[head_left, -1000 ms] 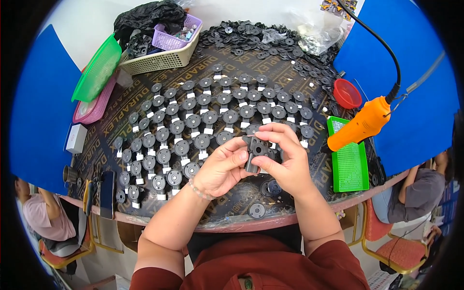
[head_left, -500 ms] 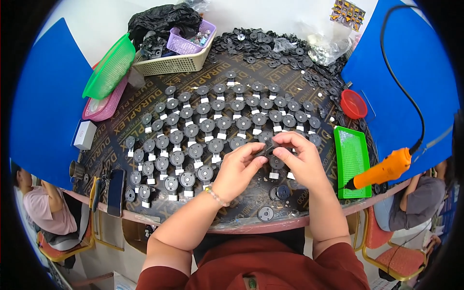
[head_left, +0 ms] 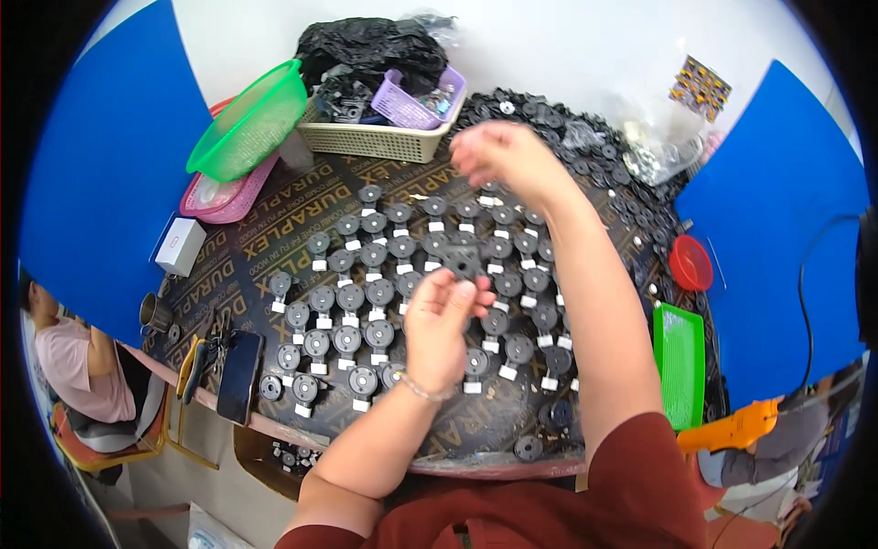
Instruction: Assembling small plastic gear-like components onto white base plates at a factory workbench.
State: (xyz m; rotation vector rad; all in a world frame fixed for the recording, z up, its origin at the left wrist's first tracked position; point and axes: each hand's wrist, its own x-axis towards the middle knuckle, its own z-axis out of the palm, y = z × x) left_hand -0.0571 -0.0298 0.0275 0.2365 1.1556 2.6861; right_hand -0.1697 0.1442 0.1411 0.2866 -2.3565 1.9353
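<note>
My left hand (head_left: 439,325) is pinched on a black plastic part (head_left: 465,262) with a round hole, held over the rows on the table. My right hand (head_left: 512,160) is stretched far forward, above the back rows and just short of the heap of black parts (head_left: 585,160). Motion smears its fingers, so whether they hold anything is hidden. Under and around both arms stand several rows of round black disc assemblies (head_left: 350,296), each with a white block at its near side. A loose black disc (head_left: 529,447) lies by the table's front edge.
At the back left are a cream basket (head_left: 370,142), a small purple basket (head_left: 402,105) and a green colander (head_left: 247,137). A green tray (head_left: 679,366), red bowl (head_left: 690,263) and orange power screwdriver (head_left: 732,426) are on the right. A phone (head_left: 240,377) lies left.
My right hand has left the part both hands held and swung forward toward the far heap. My left hand keeps the part. The whole view has shifted.
</note>
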